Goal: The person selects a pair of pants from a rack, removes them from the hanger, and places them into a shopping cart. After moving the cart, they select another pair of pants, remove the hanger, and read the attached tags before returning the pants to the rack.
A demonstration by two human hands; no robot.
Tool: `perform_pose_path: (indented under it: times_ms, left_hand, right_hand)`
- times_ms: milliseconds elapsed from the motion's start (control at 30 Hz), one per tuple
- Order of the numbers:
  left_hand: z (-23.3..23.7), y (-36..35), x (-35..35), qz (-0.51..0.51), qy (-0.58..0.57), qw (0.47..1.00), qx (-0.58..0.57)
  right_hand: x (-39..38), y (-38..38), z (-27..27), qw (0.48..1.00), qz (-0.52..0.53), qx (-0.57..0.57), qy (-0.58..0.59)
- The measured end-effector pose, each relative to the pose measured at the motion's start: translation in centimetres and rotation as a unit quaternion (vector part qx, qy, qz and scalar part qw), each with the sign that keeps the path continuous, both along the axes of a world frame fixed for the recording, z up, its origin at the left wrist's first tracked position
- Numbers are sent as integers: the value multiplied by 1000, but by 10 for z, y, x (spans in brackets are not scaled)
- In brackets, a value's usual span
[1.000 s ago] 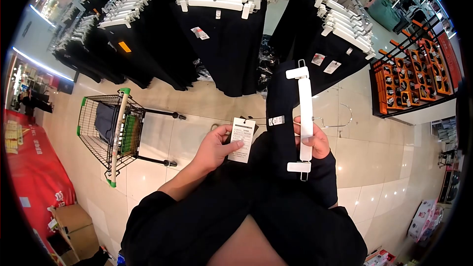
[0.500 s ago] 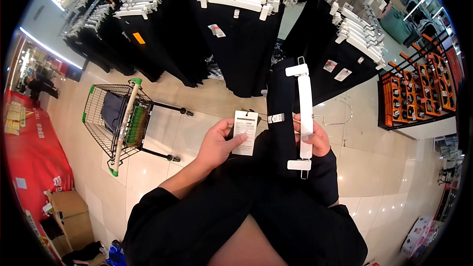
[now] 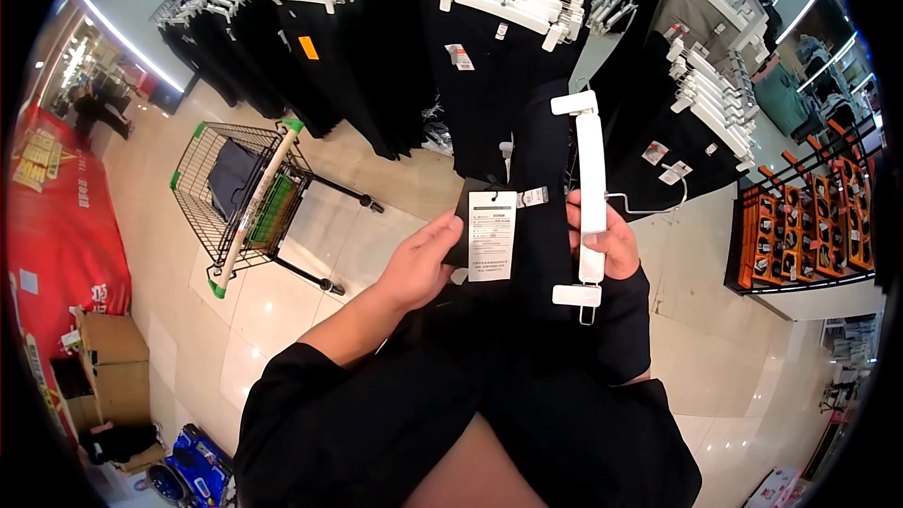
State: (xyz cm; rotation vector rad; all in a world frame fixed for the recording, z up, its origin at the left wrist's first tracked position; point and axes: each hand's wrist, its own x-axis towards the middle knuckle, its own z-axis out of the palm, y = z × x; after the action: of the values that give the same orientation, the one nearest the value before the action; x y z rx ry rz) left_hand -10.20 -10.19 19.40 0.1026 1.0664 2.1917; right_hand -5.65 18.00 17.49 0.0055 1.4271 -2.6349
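Observation:
My right hand (image 3: 609, 237) is closed around a white clip hanger (image 3: 590, 183), thumb across its bar and fingertips behind it. From the hanger's two end clips hangs a black garment (image 3: 541, 146), apparently trousers, with a small white label (image 3: 532, 197) at its waistband. My left hand (image 3: 419, 261) pinches the edge of a dark tag, beside which a white printed hang tag (image 3: 492, 237) faces me. Its print is too small to read. The garment's lower part blends into my black clothing.
A shopping cart (image 3: 246, 198) with a dark cloth inside stands left on the tiled floor. Racks of black trousers on white hangers (image 3: 513, 0) stand ahead. An orange display rack (image 3: 800, 216) is at right, cardboard boxes (image 3: 118, 357) at lower left. A person (image 3: 99, 113) is far left.
My left hand and the tags have moved right, toward the garment. The white tag now faces me uncovered by my thumb. The view has shifted, so the racks and cart appear further right.

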Motion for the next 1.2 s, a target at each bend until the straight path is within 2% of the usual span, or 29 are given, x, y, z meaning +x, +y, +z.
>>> perform_pose_path:
  times_ms: [100,167,333,667,900,1100,1200]
  left_hand:
    - [-2,-7,0,-30,1,999,22]
    - [-6,-10,0,-33,61,997,-41]
    - [1,-4,5,-16,100,993,-62]
    - [-5,-5,4,-24,165,982,-92]
    - [-9,-6,1,-10,156,983,-100]
    - [-17,-11,-7,1,194,969,-152]
    - [-21,-16,-15,-6,172,973,-153]
  right_hand:
    - [2,-4,5,1000,3,-2,-8]
    - [3,-5,1,1000,10,-7,-7]
    - [4,-5,-7,999,25,-29,9]
    - [19,-10,6,999,3,19,-27]
    - [14,-14,8,999,-8,30,-42]
    - [3,-15,14,995,-2,53,-80]
    - [-7,-15,7,998,5,33,-54]
